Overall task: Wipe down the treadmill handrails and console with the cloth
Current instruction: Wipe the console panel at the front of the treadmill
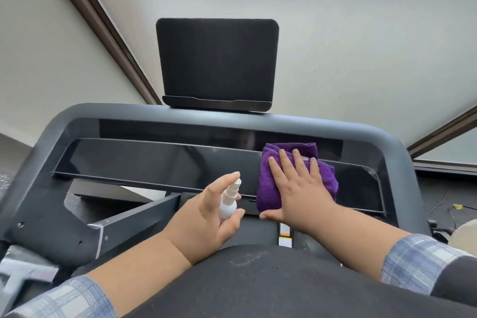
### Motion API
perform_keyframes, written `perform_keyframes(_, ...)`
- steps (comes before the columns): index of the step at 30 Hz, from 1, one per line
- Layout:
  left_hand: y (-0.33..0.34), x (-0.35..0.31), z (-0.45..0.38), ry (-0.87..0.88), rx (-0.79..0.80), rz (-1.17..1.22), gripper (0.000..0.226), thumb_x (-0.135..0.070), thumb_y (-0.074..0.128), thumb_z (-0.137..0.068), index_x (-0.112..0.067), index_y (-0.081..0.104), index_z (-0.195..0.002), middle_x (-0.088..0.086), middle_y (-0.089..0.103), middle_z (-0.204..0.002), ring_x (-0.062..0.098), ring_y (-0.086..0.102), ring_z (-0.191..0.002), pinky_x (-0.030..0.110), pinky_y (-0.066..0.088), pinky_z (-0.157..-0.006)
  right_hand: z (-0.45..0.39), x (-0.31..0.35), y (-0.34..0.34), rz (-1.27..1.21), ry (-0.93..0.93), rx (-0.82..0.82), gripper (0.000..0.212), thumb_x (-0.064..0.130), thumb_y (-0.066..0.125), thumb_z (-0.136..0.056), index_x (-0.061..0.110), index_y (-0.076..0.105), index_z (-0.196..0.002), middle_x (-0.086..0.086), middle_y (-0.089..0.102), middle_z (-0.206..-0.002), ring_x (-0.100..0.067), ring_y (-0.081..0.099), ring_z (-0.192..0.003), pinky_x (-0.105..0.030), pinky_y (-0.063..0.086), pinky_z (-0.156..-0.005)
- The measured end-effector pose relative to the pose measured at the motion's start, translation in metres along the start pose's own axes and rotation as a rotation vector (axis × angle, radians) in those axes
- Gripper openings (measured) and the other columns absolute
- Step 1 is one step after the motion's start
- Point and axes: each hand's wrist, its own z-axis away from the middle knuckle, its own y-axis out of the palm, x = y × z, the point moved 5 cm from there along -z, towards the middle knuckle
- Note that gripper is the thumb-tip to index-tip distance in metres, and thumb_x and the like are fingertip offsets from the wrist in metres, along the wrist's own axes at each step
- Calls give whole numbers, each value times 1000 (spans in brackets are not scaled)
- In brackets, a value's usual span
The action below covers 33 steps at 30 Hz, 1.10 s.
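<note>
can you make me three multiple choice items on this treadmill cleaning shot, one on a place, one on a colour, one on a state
1. Where does the cloth lie?
A. on the glossy console panel
B. on the floor
C. over the upright tablet stand

2. What colour is the cloth?
A. yellow
B. purple
C. white

3. How does the left hand stand?
A. flat and holding nothing
B. curled round a white spray bottle
C. gripping a handrail

Answers:
1 A: the right hand presses it flat onto the console panel.
2 B: its purple folds show round the fingers.
3 B: the fingers wrap the spray bottle, forefinger on top.
</note>
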Motion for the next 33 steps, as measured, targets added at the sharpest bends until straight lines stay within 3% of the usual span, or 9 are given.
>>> perform_keyframes(3, -12, 9, 5, 15, -16, -4, 73, -41, 57, -88, -56, 11, -143, -25, 53, -108, -4, 53, -73, 29, 54, -72, -7, 10, -1, 51, 3, 16, 128, 95, 32, -70, 16, -22, -154, -10, -23, -164, -34, -21, -150, -61, -7, -119)
perform_keyframes(7, -31, 27, 22, -7, -45, 9, 72, -41, 56, -89, -53, 13, -144, -25, 52, -112, 2, 56, -75, 28, 54, -72, -20, 34, -5, 73, -8, 22, 125, 96, 21, -72, 12, -19, -155, -14, -20, -164, -35, -20, -150, -58, -8, -120)
perform_keyframes(12, -55, 54, 46, -60, -53, -26, 70, -41, 57, -88, -45, 16, -145, -9, 63, -104, 10, 57, -67, 29, 54, -65, -50, 93, -15, 32, -44, -15, 117, 92, 12, -77, 11, -11, -157, -15, -14, -165, -36, -14, -152, -58, -2, -121)
perform_keyframes(16, -86, 79, 72, -91, -79, -12, 68, -38, 58, -89, -39, 18, -144, -4, 63, -107, 14, 62, -75, 31, 54, -70, -76, 143, -23, 22, -76, -27, 106, 86, 10, -84, 12, -11, -158, -14, -15, -165, -34, -14, -152, -56, -1, -122)
perform_keyframes(22, -131, 121, 101, -142, -161, 16, 68, -38, 57, -88, -42, 18, -143, -10, 62, -108, 13, 64, -82, 36, 56, -72, -111, 210, -34, 21, -91, -29, 92, 74, 12, -92, 13, -6, -159, -11, -10, -166, -32, -11, -153, -54, 0, -122)
perform_keyframes(27, -164, 155, 118, -129, -179, -4, 68, -37, 59, -88, -40, 20, -143, -21, 53, -111, 11, 65, -88, 28, 54, -77, -140, 266, -41, 26, -108, -41, 87, 70, 11, -94, 14, -2, -159, -10, -6, -167, -30, -8, -153, -53, 1, -123)
perform_keyframes(33, -204, 194, 139, -139, -213, -16, 65, -36, 60, -87, -38, 23, -141, -24, 51, -109, -13, 46, -80, 17, 48, -76, -170, 333, -48, 60, -142, -32, 88, 71, 12, -95, 14, -4, -159, -11, -7, -167, -33, -8, -153, -55, 2, -122)
